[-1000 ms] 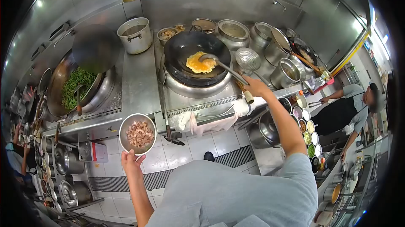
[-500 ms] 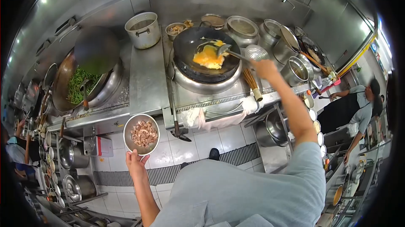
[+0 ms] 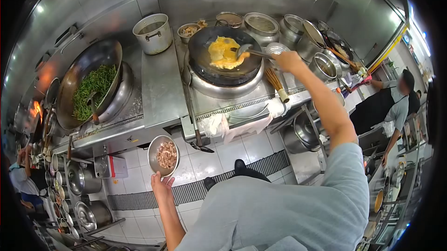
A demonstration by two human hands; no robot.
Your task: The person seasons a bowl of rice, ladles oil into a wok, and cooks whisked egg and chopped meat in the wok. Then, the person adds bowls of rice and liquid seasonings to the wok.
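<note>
My left hand [image 3: 162,185] grips the rim of a metal bowl [image 3: 153,158] low in front of the stove. Pieces of raw-looking meat [image 3: 166,154] lie in the bowl, which tilts a little. My right hand [image 3: 287,61] is closed around the handle of a cooking ladle [image 3: 260,54]. The ladle's head rests at the right edge of yellow egg [image 3: 224,51] in a black wok [image 3: 200,67]. The egg lies as a spread, partly set sheet. The wok sits on a round metal burner ring [image 3: 223,90].
A second wok [image 3: 70,78] with green vegetables [image 3: 100,83] stands tilted at left. A tall pot [image 3: 156,41] is on the counter between. A bamboo brush [image 3: 278,85] and a long-handled tool [image 3: 192,111] flank the burner. A co-worker [image 3: 384,106] stands at right, another person [image 3: 28,176] at left.
The egg has shifted left and spread into a rounder sheet as the ladle moved. My left hand and the bowl have moved right and slightly down. Flames now show at far left.
</note>
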